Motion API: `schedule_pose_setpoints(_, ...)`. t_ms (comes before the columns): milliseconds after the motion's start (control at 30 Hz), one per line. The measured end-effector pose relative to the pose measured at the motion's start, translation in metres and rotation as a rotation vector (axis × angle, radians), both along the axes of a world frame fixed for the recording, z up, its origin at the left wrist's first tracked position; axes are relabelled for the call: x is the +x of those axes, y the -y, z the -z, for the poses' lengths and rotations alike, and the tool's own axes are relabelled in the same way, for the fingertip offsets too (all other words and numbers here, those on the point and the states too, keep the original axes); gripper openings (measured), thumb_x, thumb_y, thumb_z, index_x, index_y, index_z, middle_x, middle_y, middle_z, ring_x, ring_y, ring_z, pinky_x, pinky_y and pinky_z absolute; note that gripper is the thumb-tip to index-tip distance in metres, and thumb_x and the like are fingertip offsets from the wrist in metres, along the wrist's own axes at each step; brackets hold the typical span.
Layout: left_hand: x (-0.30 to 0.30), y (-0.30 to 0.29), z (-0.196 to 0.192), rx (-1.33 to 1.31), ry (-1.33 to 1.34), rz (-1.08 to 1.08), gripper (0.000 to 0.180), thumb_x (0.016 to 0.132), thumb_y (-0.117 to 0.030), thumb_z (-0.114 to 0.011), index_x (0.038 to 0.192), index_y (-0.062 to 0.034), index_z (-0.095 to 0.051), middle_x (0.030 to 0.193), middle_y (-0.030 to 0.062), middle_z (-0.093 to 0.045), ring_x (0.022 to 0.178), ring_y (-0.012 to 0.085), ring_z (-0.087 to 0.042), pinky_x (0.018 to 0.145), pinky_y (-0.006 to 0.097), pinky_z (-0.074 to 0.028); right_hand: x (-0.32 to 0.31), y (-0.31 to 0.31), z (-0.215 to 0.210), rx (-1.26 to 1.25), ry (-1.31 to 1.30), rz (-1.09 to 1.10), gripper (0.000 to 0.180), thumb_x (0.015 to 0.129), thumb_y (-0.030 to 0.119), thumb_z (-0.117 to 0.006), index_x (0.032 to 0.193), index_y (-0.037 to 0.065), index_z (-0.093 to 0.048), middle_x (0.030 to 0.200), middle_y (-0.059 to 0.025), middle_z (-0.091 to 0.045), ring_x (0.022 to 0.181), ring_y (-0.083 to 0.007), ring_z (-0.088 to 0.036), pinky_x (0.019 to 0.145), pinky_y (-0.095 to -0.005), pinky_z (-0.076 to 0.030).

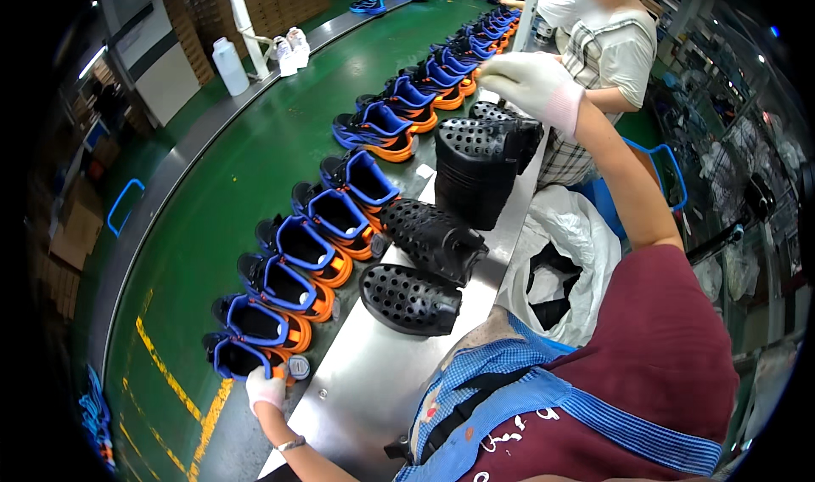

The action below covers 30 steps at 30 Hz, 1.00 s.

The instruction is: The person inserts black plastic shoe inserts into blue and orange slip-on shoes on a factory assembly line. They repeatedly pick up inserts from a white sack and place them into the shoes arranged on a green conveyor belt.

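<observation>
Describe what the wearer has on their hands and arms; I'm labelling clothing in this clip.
Both the left hand and the right hand wear pale, whitish fabric gloves with pinkish cuffs. A metal-look wristwatch sits on the left wrist. The forearms are bare; a short maroon sleeve covers the right upper arm.

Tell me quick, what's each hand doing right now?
Left hand: gloved, closed on a blue-and-orange shoe.
Right hand: gloved, resting atop the stacked black perforated moulds; grip unclear.

My white-gloved grips [533, 83] [265, 388]; blue-and-orange shoes [340, 219] on a green belt [246, 168]; black perforated insoles [410, 298] on the grey surface [365, 380].
</observation>
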State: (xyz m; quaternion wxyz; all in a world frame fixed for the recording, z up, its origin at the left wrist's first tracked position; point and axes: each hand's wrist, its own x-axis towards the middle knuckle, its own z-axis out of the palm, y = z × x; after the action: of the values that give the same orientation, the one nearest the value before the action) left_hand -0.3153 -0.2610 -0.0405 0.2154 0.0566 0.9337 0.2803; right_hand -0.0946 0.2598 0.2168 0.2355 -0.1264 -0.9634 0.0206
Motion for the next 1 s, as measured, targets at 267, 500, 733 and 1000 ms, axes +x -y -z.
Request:
schedule_pose_setpoints(267,0.008,0.07,0.007,-0.068,-0.415,-0.017,0.031,0.072,-0.01,-0.076,0.098,0.003,-0.067,0.09,0.0157,-0.066,0.082,0.028,-0.064,0.079,0.036,-0.05,0.067,-0.064,0.089,-0.374,-0.001,0.33,0.049,0.079,0.036,-0.072,0.113,0.002,-0.061,0.097,-0.015,-0.066,0.091,-0.0257,-0.067,0.083,-0.0343,-0.051)
schedule_pose_setpoints(500,0.032,0.08,-0.002,-0.172,-0.497,-0.026,0.057,0.074,-0.011,-0.072,0.129,-0.006,-0.058,0.127,0.0204,-0.055,0.116,0.0372,-0.056,0.099,0.039,-0.045,0.064,-0.065,0.099,-0.095,0.058,0.19,0.04,0.074,0.023,-0.076,0.105,0.006,-0.057,0.102,-0.0135,-0.058,0.099,-0.0309,-0.059,0.087,-0.0376,-0.048)
schedule_pose_setpoints(733,0.056,0.048,-0.039,-0.226,-0.577,-0.09,0.06,0.079,-0.011,-0.069,0.136,-0.0076,-0.053,0.14,0.0237,-0.046,0.129,0.039,-0.046,0.108,0.042,-0.036,0.065,-0.07,0.088,-0.078,0.128,0.175,0.042,0.072,0.022,-0.078,0.104,0.005,-0.058,0.101,-0.0134,-0.058,0.097,-0.0305,-0.059,0.086,-0.0372,-0.049)
schedule_pose_setpoints(1000,0.057,0.032,-0.051,-0.097,-0.679,-0.078,0.05,0.085,-0.009,-0.065,0.133,-0.0025,-0.055,0.138,0.0223,-0.048,0.129,0.0368,-0.047,0.108,0.041,-0.036,0.071,-0.073,0.07,-0.067,0.031,0.167,0.036,0.075,0.024,-0.077,0.1,0.004,-0.06,0.095,-0.014,-0.062,0.092,-0.0296,-0.062,0.082,-0.0375,-0.05)
